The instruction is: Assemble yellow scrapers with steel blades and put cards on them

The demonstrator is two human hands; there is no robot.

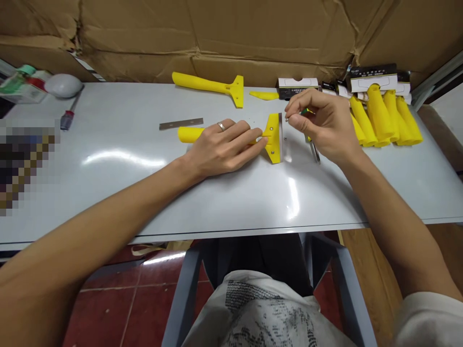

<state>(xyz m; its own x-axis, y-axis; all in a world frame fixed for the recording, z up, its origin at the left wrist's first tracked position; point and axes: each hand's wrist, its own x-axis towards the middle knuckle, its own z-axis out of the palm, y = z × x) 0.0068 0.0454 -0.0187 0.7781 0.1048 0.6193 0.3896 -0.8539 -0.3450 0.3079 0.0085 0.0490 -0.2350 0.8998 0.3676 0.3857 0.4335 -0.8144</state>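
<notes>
My left hand (231, 147) lies over a yellow scraper (274, 140), fingers closed round its neck. The scraper lies flat on the table, its head to the right with a metal blade (280, 137) along the edge and two small metal fasteners showing. Just right of that blade, raised above the table, my right hand (321, 120) pinches a tiny metal piece, seemingly a screw (287, 119), between thumb and fingertips. Below it a small nut-like part (285, 139) lies on the table. A tool with green and yellow parts and a metal end (315, 152) is partly hidden behind the right hand.
Behind lie another yellow scraper (210, 86) and a loose blade (181, 124). Several yellow handles (379, 113) lie at right by black-and-white boxes (374, 79). A screwdriver (67, 118) and a white rounded object (64, 85) are at left. Cardboard (217, 33) walls the back.
</notes>
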